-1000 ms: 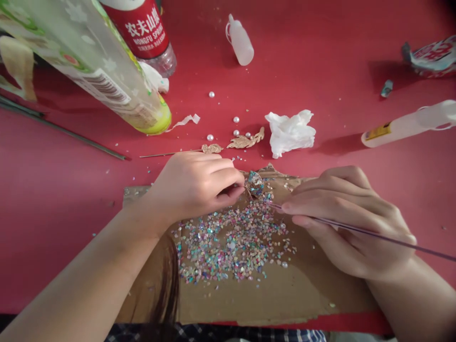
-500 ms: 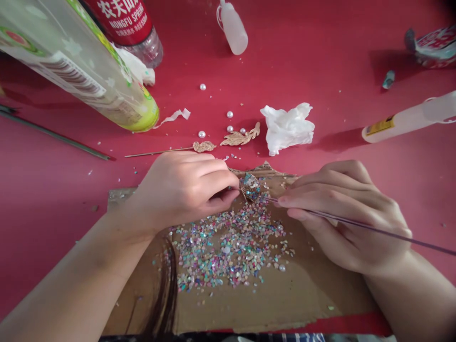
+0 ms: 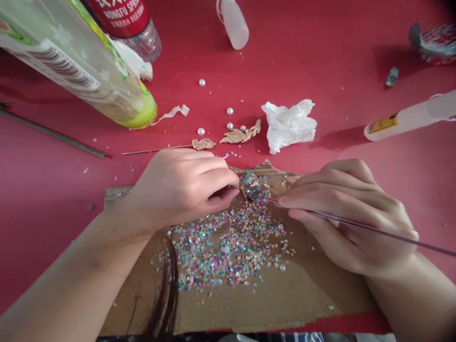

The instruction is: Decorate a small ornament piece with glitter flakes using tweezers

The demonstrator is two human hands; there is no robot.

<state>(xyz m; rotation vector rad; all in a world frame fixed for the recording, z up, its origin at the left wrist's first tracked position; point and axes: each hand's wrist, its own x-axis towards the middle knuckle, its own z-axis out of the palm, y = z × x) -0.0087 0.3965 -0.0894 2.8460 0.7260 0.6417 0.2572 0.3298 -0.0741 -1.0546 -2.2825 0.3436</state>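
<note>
My left hand (image 3: 192, 185) is closed, thumb and forefinger pinching the edge of a small wire-framed ornament (image 3: 251, 184) covered in blue-green chips. In my right hand (image 3: 349, 213) a thin dark purple stick (image 3: 370, 230) is held like a pen, its tip at the ornament's lower right edge. Whether the tip touches the ornament or chips beside it I cannot tell. Below both hands, many small coloured shell-like chips (image 3: 221, 251) lie scattered on a piece of cardboard (image 3: 285, 304), with a white pearl bead (image 3: 282, 267) at their right.
Beyond the cardboard lie a gold leaf piece (image 3: 235, 136), a gold leaf-topped hairpin (image 3: 203, 144), several pearl beads (image 3: 230, 111) and crumpled tissue (image 3: 290, 124). A green-based bottle (image 3: 142, 111) and water bottle (image 3: 142, 45) stand left, small squeeze bottles (image 3: 235, 26) behind and right. Hair strands (image 3: 171, 285) hang lower left.
The view has shifted slightly, so the things at the back sit a little higher. Both hands keep nearly the same pose, still holding the ornament and the stick.
</note>
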